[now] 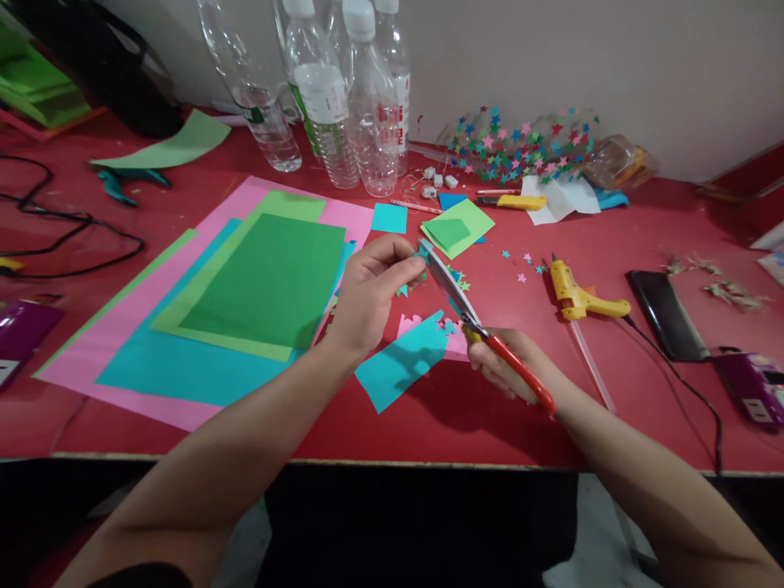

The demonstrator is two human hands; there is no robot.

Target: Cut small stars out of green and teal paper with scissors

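Pinched between the thumb and fingers of my left hand (380,286) is a small teal paper piece (422,251). My right hand (505,363) holds red-handled scissors (520,371), whose blades reach up-left to that piece. Whether the blades are parted is hard to tell. Beneath the hands lies a blue paper strip (404,359) with a notched end, over pink cut paper (456,347). Small paper stars (459,280) are scattered behind the blades. Left of my left hand, green sheets (263,278) rest on blue and pink ones.
Plastic bottles (322,106) stand at the back. A star-covered clear bottle (520,147) lies at the back right, near a yellow cutter (520,202). On the right are a yellow glue gun (572,294) with a cord and a black phone (665,314). Teal pliers (119,188) lie left.
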